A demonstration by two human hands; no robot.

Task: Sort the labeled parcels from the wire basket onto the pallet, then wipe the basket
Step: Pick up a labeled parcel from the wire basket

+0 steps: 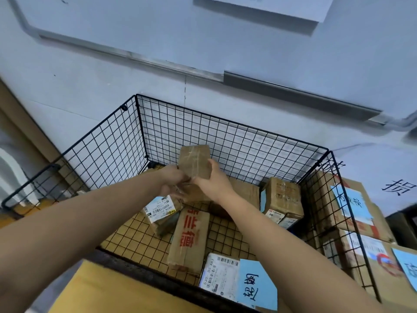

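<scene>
Currently both hands hold one small brown taped parcel (195,161), held up over the middle of the wire basket (225,136). Fingers of the left hand (172,180) curl round its lower left edge; the right hand (214,184) grips the lower right corner, thumb up the side. On the basket floor: white-labelled parcel (161,213), long box with red print (189,236), flat parcel with blue note (239,276), cube box (282,199) by the right wall. Stacked boxes (352,206) sit just outside that wall.
</scene>
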